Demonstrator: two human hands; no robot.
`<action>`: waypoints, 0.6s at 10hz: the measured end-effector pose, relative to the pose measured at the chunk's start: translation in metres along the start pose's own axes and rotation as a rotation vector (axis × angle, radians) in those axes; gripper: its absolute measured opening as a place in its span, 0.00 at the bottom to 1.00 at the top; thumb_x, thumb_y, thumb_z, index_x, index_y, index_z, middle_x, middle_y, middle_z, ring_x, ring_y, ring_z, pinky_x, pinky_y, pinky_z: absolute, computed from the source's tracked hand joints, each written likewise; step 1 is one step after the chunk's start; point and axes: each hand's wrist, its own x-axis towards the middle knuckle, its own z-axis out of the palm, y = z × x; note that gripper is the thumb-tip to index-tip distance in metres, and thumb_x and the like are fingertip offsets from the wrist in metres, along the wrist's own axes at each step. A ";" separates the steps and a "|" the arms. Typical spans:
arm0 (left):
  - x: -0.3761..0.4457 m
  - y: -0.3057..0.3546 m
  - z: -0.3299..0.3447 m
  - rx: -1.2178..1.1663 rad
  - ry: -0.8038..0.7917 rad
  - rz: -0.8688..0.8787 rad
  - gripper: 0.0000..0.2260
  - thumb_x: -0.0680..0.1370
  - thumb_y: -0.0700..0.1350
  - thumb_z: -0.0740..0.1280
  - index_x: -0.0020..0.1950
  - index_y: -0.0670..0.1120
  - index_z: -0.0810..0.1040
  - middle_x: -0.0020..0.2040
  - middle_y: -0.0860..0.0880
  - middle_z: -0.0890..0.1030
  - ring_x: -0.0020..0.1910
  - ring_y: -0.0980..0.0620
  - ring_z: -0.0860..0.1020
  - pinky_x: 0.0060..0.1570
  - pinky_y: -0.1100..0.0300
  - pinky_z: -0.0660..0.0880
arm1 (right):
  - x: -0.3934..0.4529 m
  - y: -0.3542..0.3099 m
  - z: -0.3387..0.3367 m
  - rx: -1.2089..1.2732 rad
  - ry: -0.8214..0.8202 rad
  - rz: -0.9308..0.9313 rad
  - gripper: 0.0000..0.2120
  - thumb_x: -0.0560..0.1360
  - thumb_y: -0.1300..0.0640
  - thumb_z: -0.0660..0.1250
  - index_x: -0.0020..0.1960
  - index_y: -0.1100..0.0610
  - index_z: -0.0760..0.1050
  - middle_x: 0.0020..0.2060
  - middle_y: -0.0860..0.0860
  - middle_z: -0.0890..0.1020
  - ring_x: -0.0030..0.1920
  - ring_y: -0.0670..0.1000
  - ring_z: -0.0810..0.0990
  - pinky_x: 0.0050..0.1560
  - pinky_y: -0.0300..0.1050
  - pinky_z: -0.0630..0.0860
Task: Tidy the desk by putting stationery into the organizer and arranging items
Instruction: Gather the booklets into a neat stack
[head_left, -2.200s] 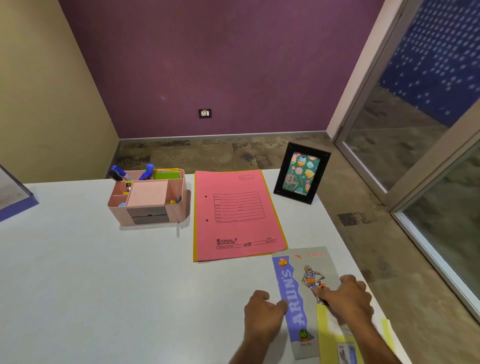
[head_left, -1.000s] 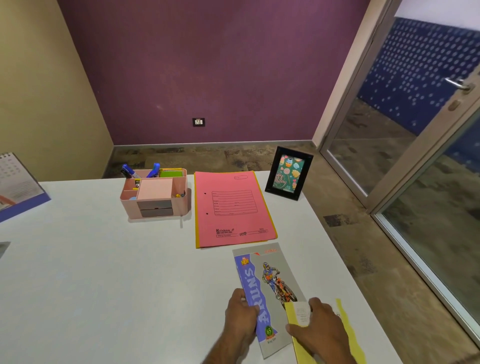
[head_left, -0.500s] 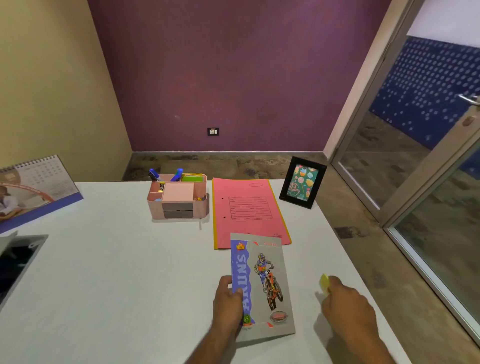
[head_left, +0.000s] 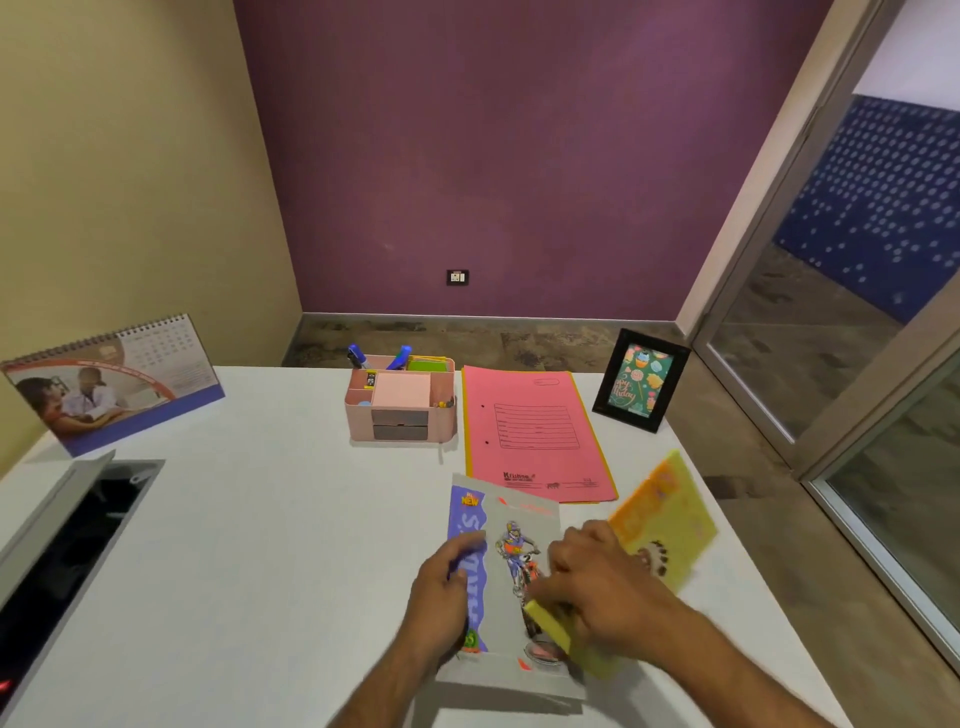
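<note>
White table (head_left: 234, 545) fills the near part of the room, with a purple wall behind it. On the near side of the table lies a grey notebook (head_left: 501, 613) with a motorbike rider on its cover. The left hand (head_left: 441, 592) holds the notebook at its left edge - the thumb lies flat on the purple strip, and the other fingers are bent close together beside it. I cannot tell if they reach under the cover.

The right hand (head_left: 602, 587) grips a yellow book (head_left: 660, 519) with curled fingers. This book is tilted and looks blurry. Its near corner hangs over the right side of the grey notebook, and its far end points off to the right.

Farther back lies a pink folder (head_left: 535, 431) - its near edge is just beside the grey notebook's top. A pink desk box (head_left: 400, 410) with pens, a picture frame (head_left: 640, 387) and a calendar (head_left: 114, 384) stand along the far side.
</note>
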 end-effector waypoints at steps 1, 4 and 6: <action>-0.007 0.009 -0.004 -0.175 -0.039 -0.130 0.14 0.77 0.31 0.60 0.53 0.42 0.83 0.55 0.39 0.83 0.39 0.51 0.83 0.36 0.60 0.78 | 0.016 -0.036 0.005 -0.064 -0.056 -0.297 0.09 0.68 0.55 0.63 0.45 0.48 0.80 0.31 0.47 0.69 0.40 0.51 0.67 0.51 0.48 0.61; -0.014 0.006 -0.016 -0.213 -0.112 -0.021 0.12 0.68 0.47 0.79 0.50 0.46 0.84 0.48 0.41 0.85 0.45 0.42 0.84 0.49 0.46 0.81 | 0.010 -0.086 0.125 2.116 -0.145 -0.488 0.39 0.66 0.23 0.59 0.62 0.52 0.72 0.46 0.50 0.77 0.49 0.48 0.73 0.54 0.46 0.65; -0.018 0.004 -0.021 -0.139 -0.054 0.062 0.06 0.72 0.41 0.74 0.48 0.48 0.85 0.48 0.47 0.86 0.47 0.44 0.84 0.49 0.44 0.81 | 0.045 -0.079 0.115 2.020 0.512 -0.162 0.34 0.79 0.35 0.49 0.75 0.58 0.58 0.70 0.49 0.70 0.70 0.44 0.66 0.72 0.39 0.56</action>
